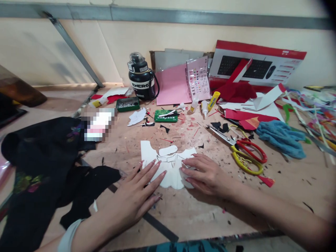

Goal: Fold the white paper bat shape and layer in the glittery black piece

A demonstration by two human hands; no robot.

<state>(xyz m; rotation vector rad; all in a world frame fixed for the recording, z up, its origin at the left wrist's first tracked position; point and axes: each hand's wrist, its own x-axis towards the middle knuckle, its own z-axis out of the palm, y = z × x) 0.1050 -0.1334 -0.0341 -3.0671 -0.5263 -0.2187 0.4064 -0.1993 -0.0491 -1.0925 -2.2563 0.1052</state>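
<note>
A white paper cutout shaped like a garment top lies on the table in front of me, with scalloped lower edge and thin black lines near its neckline. A small rounded white paper piece sits at the neckline. My left hand rests flat across the cutout's left side, fingers spread. On the right side lie the slightly bent fingertips of my right hand, fingers apart, covering that edge. Scissors with red and yellow handles lie partly open to the right of my right hand.
Black fabric covers the left side. Behind the cutout are a green tin lid, glue bottles, a black water bottle and pink paper. A blue cloth, red scraps and a keyboard box stand right.
</note>
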